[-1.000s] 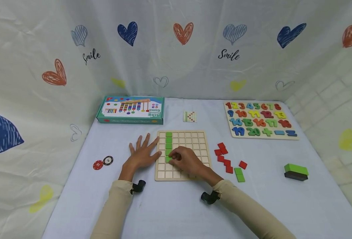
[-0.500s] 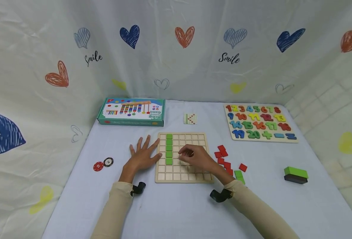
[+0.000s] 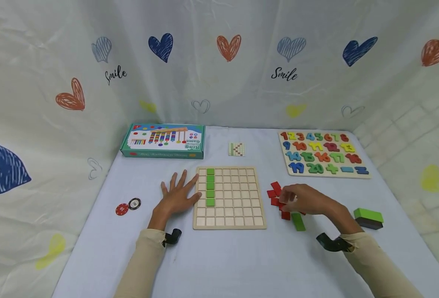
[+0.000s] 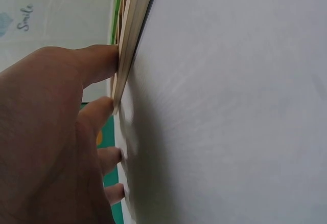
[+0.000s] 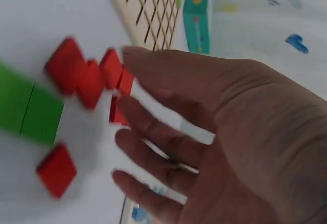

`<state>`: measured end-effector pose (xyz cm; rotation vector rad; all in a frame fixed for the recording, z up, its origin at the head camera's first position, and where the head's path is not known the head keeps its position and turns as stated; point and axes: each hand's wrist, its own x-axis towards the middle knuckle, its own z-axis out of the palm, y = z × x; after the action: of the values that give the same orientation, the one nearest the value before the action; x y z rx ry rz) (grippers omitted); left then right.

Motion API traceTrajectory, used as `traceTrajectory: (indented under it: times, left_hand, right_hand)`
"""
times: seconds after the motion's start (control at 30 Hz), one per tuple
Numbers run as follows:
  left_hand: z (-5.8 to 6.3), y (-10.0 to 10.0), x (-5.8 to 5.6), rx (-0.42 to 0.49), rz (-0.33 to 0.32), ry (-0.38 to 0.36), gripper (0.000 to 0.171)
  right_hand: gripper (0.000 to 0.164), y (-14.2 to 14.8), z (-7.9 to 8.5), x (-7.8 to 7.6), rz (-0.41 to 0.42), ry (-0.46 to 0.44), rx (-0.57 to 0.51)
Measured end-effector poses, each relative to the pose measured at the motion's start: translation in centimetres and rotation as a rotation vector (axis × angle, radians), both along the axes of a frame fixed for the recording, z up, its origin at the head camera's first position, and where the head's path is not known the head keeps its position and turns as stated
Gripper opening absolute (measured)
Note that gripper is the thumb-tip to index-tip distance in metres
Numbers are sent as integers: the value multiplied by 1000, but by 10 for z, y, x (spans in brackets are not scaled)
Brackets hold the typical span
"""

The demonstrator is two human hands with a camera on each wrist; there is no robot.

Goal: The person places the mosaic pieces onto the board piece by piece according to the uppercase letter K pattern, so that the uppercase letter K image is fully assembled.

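A wooden grid board lies flat in the middle of the table, with several green tiles in its second column from the left. Fingers spread, my left hand rests at the board's left side; in the left wrist view the thumb touches the board's edge. To the right, my right hand hovers over loose red tiles. The right wrist view shows its fingers loosely bent with nothing between them, near the red tiles. Loose green tiles lie beside those, partly under the hand in the head view.
A small pattern card lies behind the board. At the back are a game box on the left and a number puzzle on the right. Two round chips lie left; a green and black block sits right.
My right hand has left the green column on the board and moved right to the loose red tiles. My left hand stays at the board's left edge.
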<state>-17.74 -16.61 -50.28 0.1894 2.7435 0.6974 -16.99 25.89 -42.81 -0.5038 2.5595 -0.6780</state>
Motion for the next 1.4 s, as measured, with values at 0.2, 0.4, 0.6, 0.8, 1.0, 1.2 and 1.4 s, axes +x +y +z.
traceTrajectory:
  times: [0.2,0.4,0.6,0.8,1.0,1.2,1.4]
  left_hand:
    - [-1,0,2,8,6,3,76]
    - [-2,0,1,5,9,1,76]
    - [1,1,1,-6,3,-1,76]
    - [1,0,1,6,5,1,76]
    - [4,1,0,1,4,6,76]
    - [4,0,1,-3,2,-6,76]
    - [2,0,0,4,3,-5,76]
  right_hand:
    - [49,32,-4,7,36,-43,171]
    - [48,39,-12,7,40,-81,193]
    - [43,39,-10,6,35,-89,170]
    - [40,41,-10,6,33,-87,148]
    - [33,47,-14,5,35,-29,108]
    - [27,48,-12,6,14,-70,88]
    - [19,38,-7,4,5,-29,5]
